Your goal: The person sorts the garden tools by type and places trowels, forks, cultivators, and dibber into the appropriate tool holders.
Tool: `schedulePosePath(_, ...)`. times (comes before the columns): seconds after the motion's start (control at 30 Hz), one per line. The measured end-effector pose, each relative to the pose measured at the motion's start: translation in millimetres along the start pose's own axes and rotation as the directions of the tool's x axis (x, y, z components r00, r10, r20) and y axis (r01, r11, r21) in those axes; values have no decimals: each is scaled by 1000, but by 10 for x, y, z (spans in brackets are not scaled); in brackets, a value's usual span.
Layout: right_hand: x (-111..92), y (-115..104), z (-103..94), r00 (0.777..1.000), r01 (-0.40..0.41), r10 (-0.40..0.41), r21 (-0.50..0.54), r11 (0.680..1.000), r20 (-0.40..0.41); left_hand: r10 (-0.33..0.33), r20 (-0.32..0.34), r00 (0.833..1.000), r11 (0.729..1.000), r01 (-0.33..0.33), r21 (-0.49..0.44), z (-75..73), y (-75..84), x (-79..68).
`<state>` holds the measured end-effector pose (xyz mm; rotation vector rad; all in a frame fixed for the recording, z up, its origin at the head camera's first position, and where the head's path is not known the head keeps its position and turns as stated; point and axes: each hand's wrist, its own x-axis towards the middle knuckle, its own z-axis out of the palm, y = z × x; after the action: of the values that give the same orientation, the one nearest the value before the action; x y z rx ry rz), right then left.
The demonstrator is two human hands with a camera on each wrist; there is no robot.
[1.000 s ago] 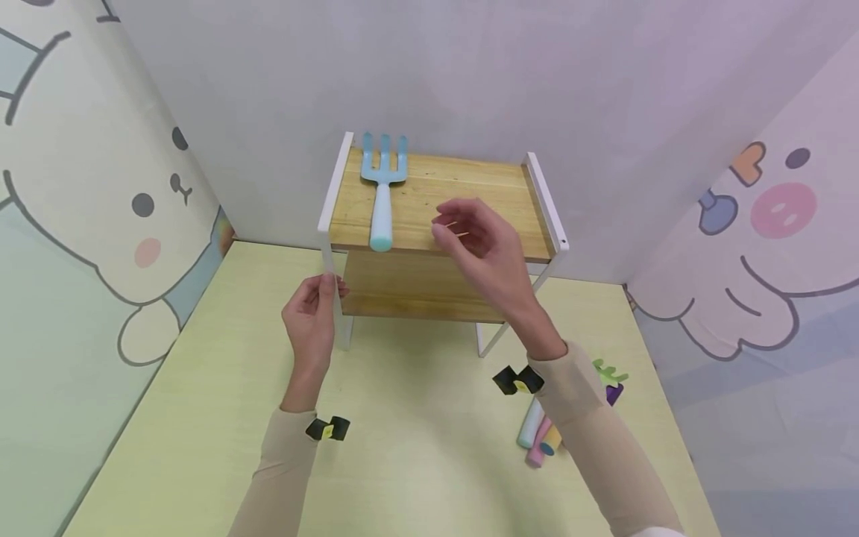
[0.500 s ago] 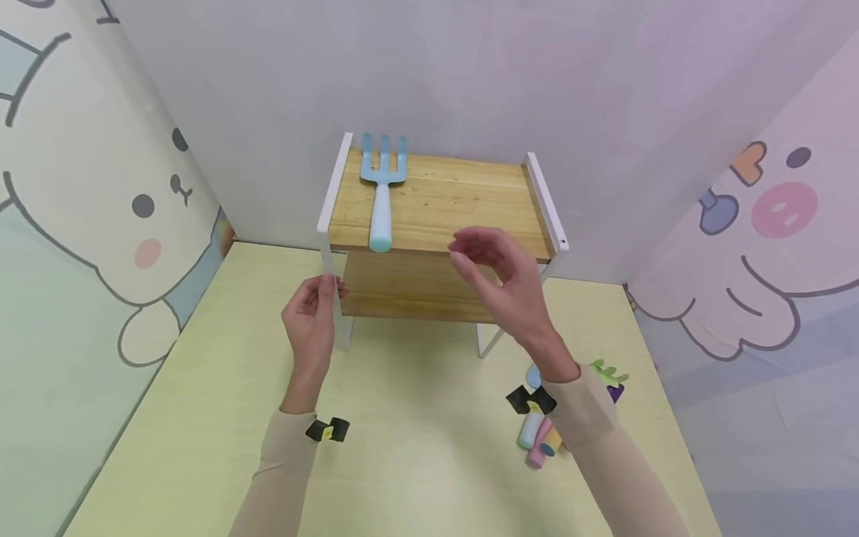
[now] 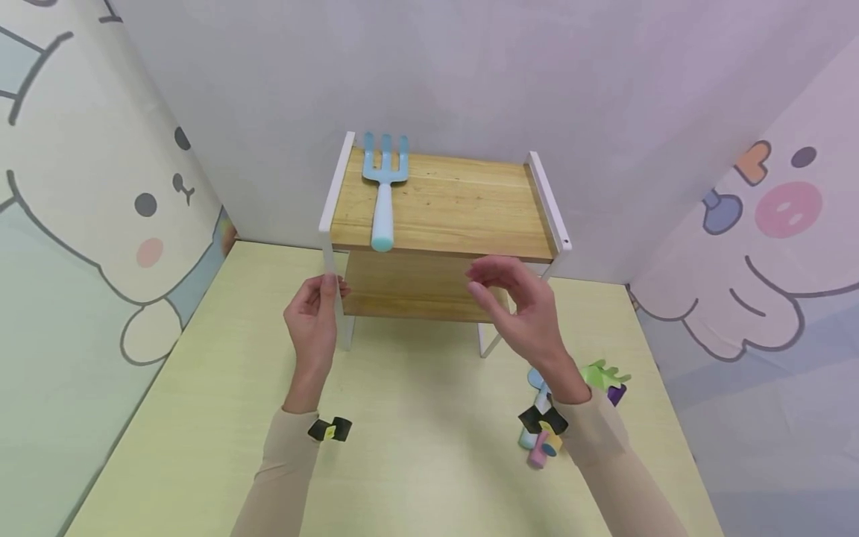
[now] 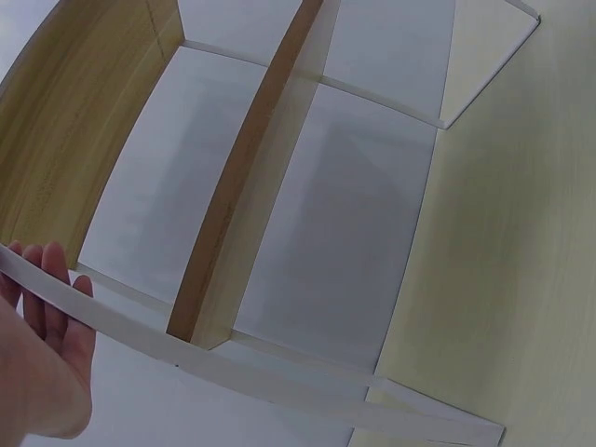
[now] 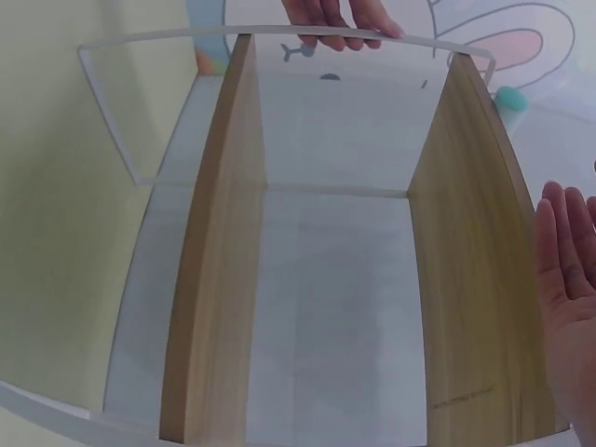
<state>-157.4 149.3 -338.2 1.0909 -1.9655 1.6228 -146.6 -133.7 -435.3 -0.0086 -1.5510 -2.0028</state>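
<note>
A small two-tier shelf (image 3: 456, 198) with wooden boards and a white metal frame stands in the head view's middle. My left hand (image 3: 314, 313) holds its front left post, with fingertips showing past the far side. In the left wrist view the fingers (image 4: 58, 312) curl behind the white post (image 4: 233, 377). A light blue toy garden fork (image 3: 382, 190) lies on the top board's left side, tines toward the wall. Holding nothing, my right hand (image 3: 520, 306) hovers in front of the shelf's right half, fingers loosely curved and thumb apart.
A bunch of toy garden tools with pink and yellow handles (image 3: 538, 451) lies on the pale yellow table (image 3: 403, 447) at right, partly hidden by my right sleeve. A green leafy piece (image 3: 600, 373) is among them. Cartoon-printed walls (image 3: 751, 313) surround the table.
My right hand has drawn back from over the top board, moving down and to the right in the head view. The left hand and the fork keep their places.
</note>
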Motion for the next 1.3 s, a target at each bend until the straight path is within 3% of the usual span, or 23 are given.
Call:
schedulePosePath(0.57,-425,201,-89,997,-38,39,4,999,-62,13,-14,1000,1000,-13,9,43,-11,14)
schedulePosePath(0.93,-711,286,-65,984,-166,164,-22,986,-70,20,-23,1000,999,-19,37,30,-5,8)
schedulePosePath(1.3,-957,409,-114,982,-172,168,-30,985,-88,28,-32,999,999,-28,27,33,-11,0)
